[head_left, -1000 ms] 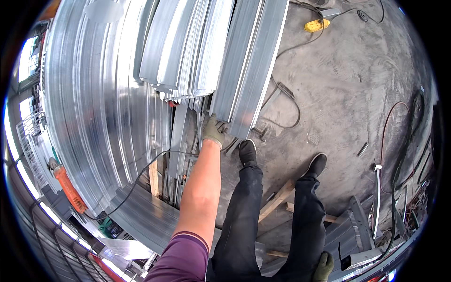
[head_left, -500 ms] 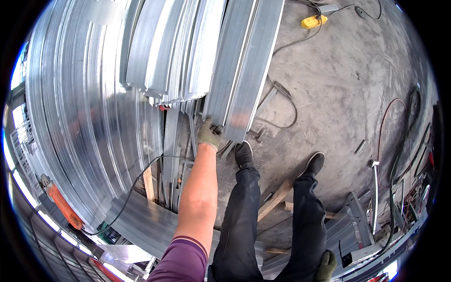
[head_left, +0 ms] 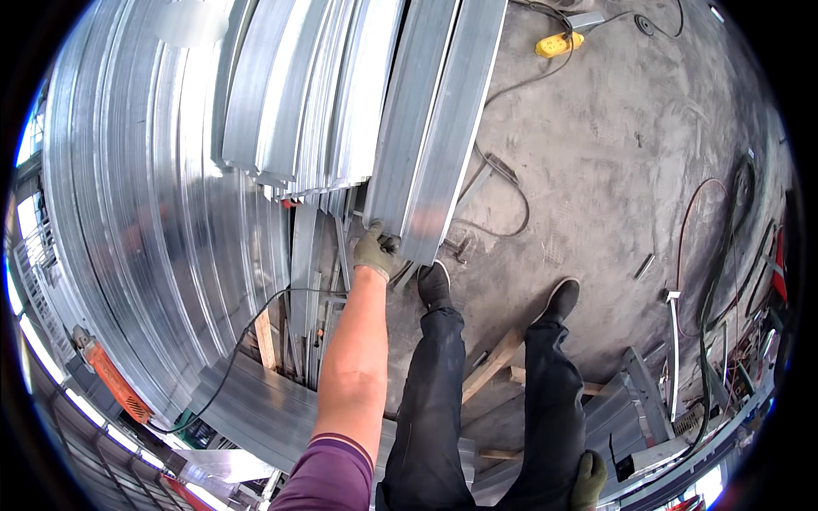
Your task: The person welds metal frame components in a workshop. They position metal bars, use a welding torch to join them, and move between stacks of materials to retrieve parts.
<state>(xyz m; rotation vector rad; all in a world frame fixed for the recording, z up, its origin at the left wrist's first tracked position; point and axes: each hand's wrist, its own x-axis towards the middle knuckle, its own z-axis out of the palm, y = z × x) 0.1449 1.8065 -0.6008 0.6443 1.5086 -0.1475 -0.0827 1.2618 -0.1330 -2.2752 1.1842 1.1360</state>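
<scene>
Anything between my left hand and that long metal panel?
Nothing visible: your gloved left hand is at the near end of the long metal panel, seemingly touching its edge. Your left shoe sits to the hand's right, not between them.

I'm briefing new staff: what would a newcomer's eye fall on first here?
Probably the shiny silver ribbed metal sheets filling the left side, then the olive-gloved left grip at the near end of a long grey metal panel. Next, the orange elongated power tool at lower left and the yellow oblong block on the grey floor, upper right.
</scene>
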